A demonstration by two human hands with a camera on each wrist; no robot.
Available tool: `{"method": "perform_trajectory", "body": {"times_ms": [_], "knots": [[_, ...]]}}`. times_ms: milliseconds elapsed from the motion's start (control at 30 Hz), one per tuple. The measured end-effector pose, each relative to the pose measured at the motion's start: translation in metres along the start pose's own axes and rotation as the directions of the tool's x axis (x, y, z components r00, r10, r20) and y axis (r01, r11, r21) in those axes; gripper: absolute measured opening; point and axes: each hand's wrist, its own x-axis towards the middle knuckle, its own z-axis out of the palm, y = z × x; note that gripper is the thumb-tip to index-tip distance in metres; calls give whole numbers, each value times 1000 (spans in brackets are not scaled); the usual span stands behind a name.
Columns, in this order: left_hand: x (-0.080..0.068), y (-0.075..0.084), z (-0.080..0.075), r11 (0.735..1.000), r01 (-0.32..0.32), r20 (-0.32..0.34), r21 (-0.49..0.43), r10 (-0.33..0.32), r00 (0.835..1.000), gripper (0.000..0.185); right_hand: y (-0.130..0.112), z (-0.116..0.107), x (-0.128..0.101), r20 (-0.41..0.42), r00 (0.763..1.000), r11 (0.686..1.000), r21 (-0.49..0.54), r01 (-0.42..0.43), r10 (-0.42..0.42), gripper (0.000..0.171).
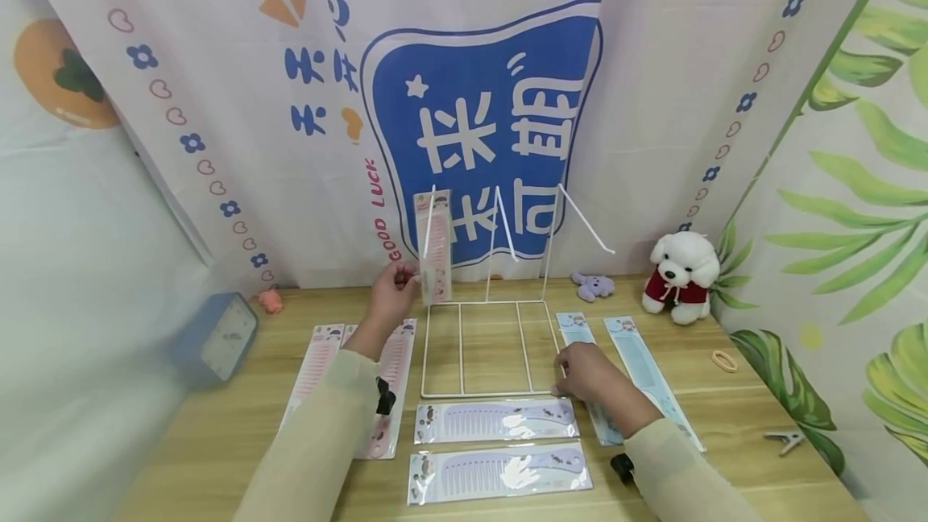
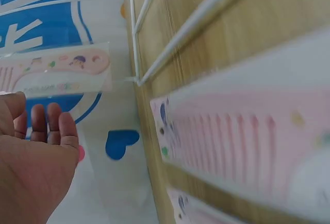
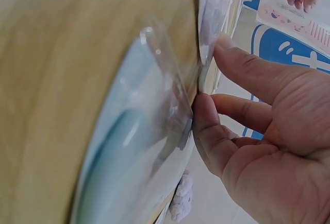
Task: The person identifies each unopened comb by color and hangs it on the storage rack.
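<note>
A white wire display rack (image 1: 478,394) with three hooks stands on the table. On its left hook hangs a packaged pink comb (image 1: 437,264). My left hand (image 1: 395,290) is beside that pack's lower left edge, its fingers loosely bent; in the left wrist view the thumb lies at the edge of the pack (image 2: 62,69). My right hand (image 1: 589,377) holds the rack's front right corner between thumb and fingers. In the right wrist view the fingertips partly hide the wire there. Packaged blue combs (image 1: 652,381) lie under and beside the right hand.
Two packaged purple combs (image 1: 500,470) lie in front of the rack, and packaged pink combs (image 1: 308,369) on the left. A white plush dog (image 1: 681,276), a purple toy (image 1: 593,286), a hair tie (image 1: 723,360) and a clip (image 1: 785,441) are on the right. A blue-grey box (image 1: 217,341) stands left.
</note>
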Motion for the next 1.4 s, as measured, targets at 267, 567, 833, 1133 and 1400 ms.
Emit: {"method": "perform_trajectory", "body": {"times_ms": [267, 567, 833, 1133, 1400], "knots": [[-48, -29, -63, 967, 48, 38, 249, -60, 998, 31, -4, -1, 0, 10, 1000, 1000, 6, 0, 0, 48], [-92, -58, -119, 738, 169, 39, 653, -255, 966, 54, 3, -3, 1, 16, 1000, 1000, -6, 19, -19, 47], [-116, -70, -137, 635, 260, 18, 728, -396, 918, 86, 0, -2, -3, 5, 1000, 1000, 9, 30, -30, 45], [-126, -72, -152, 656, 361, -4, 663, -479, 878, 71, 0, -1, -4, -4, 999, 999, 13, 35, -35, 43], [-128, -84, -156, 764, 473, -10, 439, -522, 853, 58, -1, -3, -4, 11, 1000, 1000, -6, 27, -26, 44]]}}
